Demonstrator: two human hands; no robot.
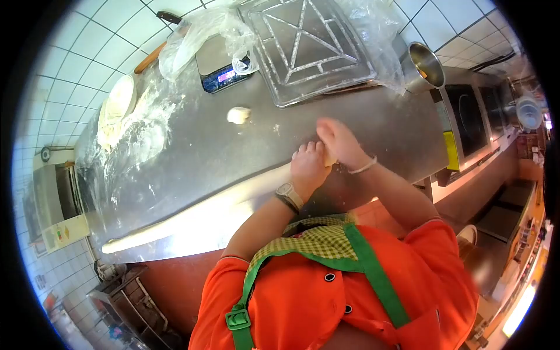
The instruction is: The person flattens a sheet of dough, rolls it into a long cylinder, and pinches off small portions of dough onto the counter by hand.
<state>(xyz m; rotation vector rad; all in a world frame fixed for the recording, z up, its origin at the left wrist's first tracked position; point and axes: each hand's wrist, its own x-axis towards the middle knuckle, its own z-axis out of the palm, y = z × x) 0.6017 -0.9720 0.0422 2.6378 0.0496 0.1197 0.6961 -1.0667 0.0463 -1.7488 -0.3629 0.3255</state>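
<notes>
A long rope of pale dough [233, 195] lies diagonally along the near part of the metal worktop, thin at its far left end. My left hand [308, 166], with a watch on its wrist, is closed round the rope near its right end. Against it, my right hand [343, 144] is closed at the dough's short end, which shows between the two hands. Its fingertips are partly hidden. Farther back on the worktop lies a small separate lump of dough [238, 115].
A digital scale [226, 77] with plastic film [198, 44] stands at the back, beside a large metal tray [309, 44]. A metal pot [424, 67] is at the back right. Flour [149, 125] and a white bowl [122, 96] are at the left. Kitchen equipment [466, 119] adjoins the right side.
</notes>
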